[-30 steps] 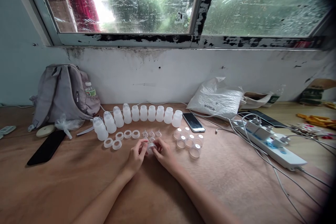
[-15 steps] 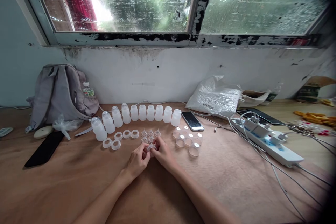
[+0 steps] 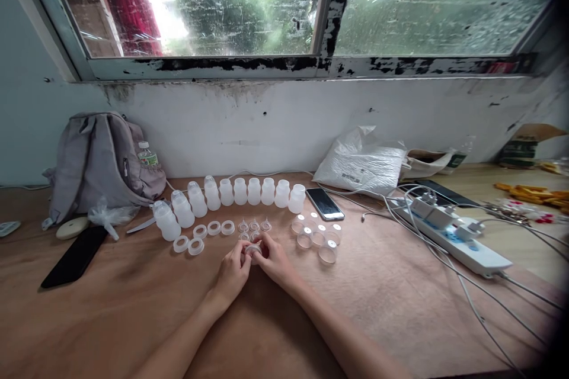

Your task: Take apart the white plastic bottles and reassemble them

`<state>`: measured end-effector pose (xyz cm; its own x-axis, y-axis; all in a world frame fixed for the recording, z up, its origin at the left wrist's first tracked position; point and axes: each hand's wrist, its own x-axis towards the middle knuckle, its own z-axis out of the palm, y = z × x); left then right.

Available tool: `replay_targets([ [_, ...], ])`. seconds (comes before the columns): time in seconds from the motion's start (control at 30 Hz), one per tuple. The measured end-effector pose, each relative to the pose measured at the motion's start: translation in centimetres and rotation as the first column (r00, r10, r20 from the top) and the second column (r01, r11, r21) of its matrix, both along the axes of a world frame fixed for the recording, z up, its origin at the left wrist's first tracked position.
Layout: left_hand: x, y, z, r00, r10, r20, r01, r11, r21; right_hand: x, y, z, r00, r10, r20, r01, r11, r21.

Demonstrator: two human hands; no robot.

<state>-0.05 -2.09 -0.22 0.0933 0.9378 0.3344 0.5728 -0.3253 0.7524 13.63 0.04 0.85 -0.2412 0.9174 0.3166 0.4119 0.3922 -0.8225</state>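
Resting on the brown surface [image 3: 133,320], a curved row of white bottles [image 3: 240,192] serves as landmark. In front of it, left hand [image 3: 232,272] and right hand [image 3: 275,259] meet, fingertips of both pinched on one small clear ring [image 3: 253,249], just before the tiny valves [image 3: 254,226].

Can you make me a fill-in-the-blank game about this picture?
1. The left hand and right hand hold one small clear ____ between them.
2. The white bottles stand in a ____ near the wall.
3. The grey ____ leans on the wall, left of the bottles.
4. The white rings lie ____ of the hands.

Missing words: ring; row; backpack; left
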Motion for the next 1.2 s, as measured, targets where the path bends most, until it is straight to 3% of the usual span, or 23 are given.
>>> replay_targets([
  [0.13,-1.0,0.8,-0.1,0.974,0.057,0.218,-0.027,0.990,-0.137,0.1,-0.3,0.6,0.999,0.043,-0.034,-0.042,0.999,0.026],
  [0.3,-1.4,1.3,0.1,0.882,0.029,0.470,0.128,0.945,-0.300,0.2,-0.1,0.2,0.995,0.078,0.065,-0.085,0.991,0.102],
  [0.43,-1.2,0.9,0.3,0.838,-0.002,0.545,0.220,0.916,-0.336,0.1,-0.4,-0.1,0.987,0.102,0.121,-0.123,0.975,0.183],
  [0.67,-1.5,1.2,0.3,0.916,0.022,0.401,0.103,0.952,-0.288,-0.6,-1.0,-0.6,0.974,0.176,0.140,-0.208,0.941,0.266],
  [0.83,-1.6,1.6,0.9,0.944,-0.013,0.329,0.115,0.950,-0.292,-0.6,-0.8,-0.8,0.983,0.148,0.113,-0.174,0.944,0.279],
  [0.97,-1.8,3.2,3.0,0.983,-0.056,0.176,0.096,0.969,-0.227,0.1,-0.3,-0.5,0.999,0.041,0.035,-0.050,0.952,0.302],
  [1.07,-2.4,6.1,5.4,0.996,0.082,-0.037,-0.086,0.990,-0.114,0.8,0.3,-0.3,0.997,-0.070,-0.018,0.072,0.951,0.300],
  [1.17,-3.2,9.9,7.1,0.919,0.233,-0.318,-0.256,0.966,-0.033,1.4,0.9,-0.4,0.989,-0.145,-0.039,0.150,0.947,0.283],
  [1.2,-3.5,11.0,7.4,0.902,0.256,-0.347,-0.285,0.958,-0.035,1.5,1.1,-0.4,0.986,-0.164,-0.043,0.169,0.945,0.279],
])
